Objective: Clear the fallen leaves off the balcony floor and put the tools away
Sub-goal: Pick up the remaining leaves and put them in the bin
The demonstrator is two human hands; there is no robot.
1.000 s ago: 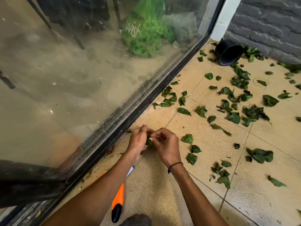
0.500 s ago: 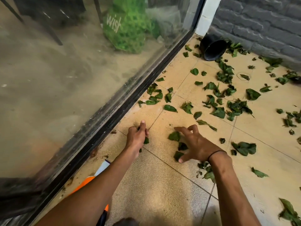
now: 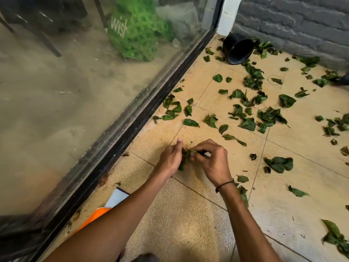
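Green fallen leaves (image 3: 247, 121) lie scattered over the beige tiled balcony floor (image 3: 188, 224), thickest toward the far right. My left hand (image 3: 171, 159) grips a small bunch of gathered leaves (image 3: 184, 157), its forefinger pointing up. My right hand (image 3: 209, 159) meets it from the right, fingers curled and pinching leaves into that bunch. Both hands are low over the tiles, close to the glass door's black bottom rail (image 3: 132, 127). An orange and white tool (image 3: 105, 208) lies on the floor under my left forearm, mostly hidden.
A black pot (image 3: 238, 51) lies tipped on its side in the far corner by the grey brick wall (image 3: 292, 21). The glass door (image 3: 75, 82) runs along the left, with a green bag behind it. More leaves (image 3: 336, 237) lie at the lower right.
My right hand, spread over leaves on the floor half a second ago, has picked them up and come back to my left hand. Leaves near it are gone from the tiles.
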